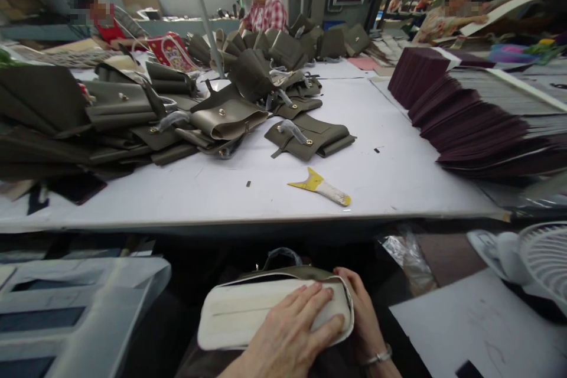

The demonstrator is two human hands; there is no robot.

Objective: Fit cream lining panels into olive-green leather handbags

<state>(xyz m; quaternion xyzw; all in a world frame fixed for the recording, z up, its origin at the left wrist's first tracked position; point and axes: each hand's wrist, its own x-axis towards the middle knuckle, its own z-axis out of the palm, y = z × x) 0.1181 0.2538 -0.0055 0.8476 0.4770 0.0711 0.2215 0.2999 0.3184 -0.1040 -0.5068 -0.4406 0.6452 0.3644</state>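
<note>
On my lap, below the table edge, rests an olive-grey bag (305,271) with its off-white flat face (239,307) turned up toward me. That face is long, with rounded corners and a pale raised rim. My left hand (295,322) lies on its right half, fingers stretched out and pressed flat. At the right end, my right hand (361,310) grips the bag's rim, its fingers bent over the edge and partly hidden behind it. A plastic-wrapped handle (283,253) shows at the bag's far side.
A yellow-and-white forked tool (321,187) lies on the white table (212,195). Olive bags (310,136) are heaped behind it and leftward. Maroon sheets (469,118) are stacked right. A white fan (540,254) and a plastic-covered crate (80,313) flank me. Several people work beyond.
</note>
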